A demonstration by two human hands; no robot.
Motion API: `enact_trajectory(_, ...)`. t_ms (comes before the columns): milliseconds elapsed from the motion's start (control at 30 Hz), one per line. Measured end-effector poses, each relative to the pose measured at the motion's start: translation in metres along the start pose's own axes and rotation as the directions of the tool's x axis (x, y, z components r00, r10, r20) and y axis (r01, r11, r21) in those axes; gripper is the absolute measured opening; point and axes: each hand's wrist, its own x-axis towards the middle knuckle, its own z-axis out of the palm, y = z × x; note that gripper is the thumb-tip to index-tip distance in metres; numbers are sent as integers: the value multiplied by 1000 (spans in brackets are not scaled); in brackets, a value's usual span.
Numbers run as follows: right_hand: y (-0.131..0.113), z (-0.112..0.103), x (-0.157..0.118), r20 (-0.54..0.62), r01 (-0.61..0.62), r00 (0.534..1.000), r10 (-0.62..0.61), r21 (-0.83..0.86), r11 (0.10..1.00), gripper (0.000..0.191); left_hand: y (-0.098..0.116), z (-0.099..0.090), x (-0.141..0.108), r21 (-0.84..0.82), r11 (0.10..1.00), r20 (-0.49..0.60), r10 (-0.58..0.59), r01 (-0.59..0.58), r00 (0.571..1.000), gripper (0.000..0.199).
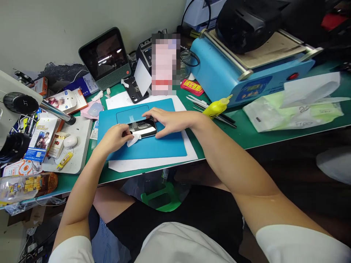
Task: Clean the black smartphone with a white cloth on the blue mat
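Observation:
A smartphone (pixel 146 128) with a dark, glossy screen lies on a blue mat (pixel 167 148), its long side running roughly left to right. My left hand (pixel 117 138) is closed at the phone's left end, thumb and fingers pinching a small white tissue (pixel 134 140) at its lower edge. Around the right end curves my right hand (pixel 170 121), fingers at the far edge and thumb at the near edge, gripping the phone. A strip of clear film (pixel 132 119) lies by the far edge of the screen.
Behind the mat are an opened phone (pixel 135 91) and a smart display (pixel 105 58). A blue machine (pixel 219 69), a yellow squeeze bottle (pixel 218 107), tweezers (pixel 199 101) and a tissue pack (pixel 296 113) stand or lie rightward. Boxes and a microscope base (pixel 83 146) crowd the left.

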Motion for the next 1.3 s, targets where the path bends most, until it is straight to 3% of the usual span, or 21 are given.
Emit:
enact_trajectory(167, 1, -3, 0, 15, 27, 1000, -27, 9, 1000, 86, 28, 14, 21, 47, 998, -23, 30, -29, 999, 22)
enact_trajectory(367, 8, 3, 5, -23, 44, 999, -44, 28, 999, 93, 60, 30, 37, 138, 990, -55, 49, -41, 997, 18)
enact_trajectory(533, 8, 1, 7, -51, 106, 993, -105, 20, 994, 96, 71, 38, 46, 164, 986, -150, 6, 19, 989, 13)
enact_trajectory(667, 5, -1, 7, -34, 68, 997, -66, 48, 997, 104, 75, 40, 55, 183, 979, -225, -49, 92, 973, 13)
enact_trajectory(833, 10, 1, 8, -62, 90, 994, -87, 51, 995, 118, 74, 38, 60, 199, 972, -261, -75, 129, 962, 13)
enact_trajectory(1033, 13, 3, 10, -34, 79, 996, -78, 23, 997, 118, 62, 31, 54, 198, 959, -298, -140, 205, 944, 16)
enact_trajectory(1300, 18, 3, 9, -16, 60, 998, -60, 41, 997, 119, 27, 25, 30, 214, 939, -369, -176, 267, 913, 15)
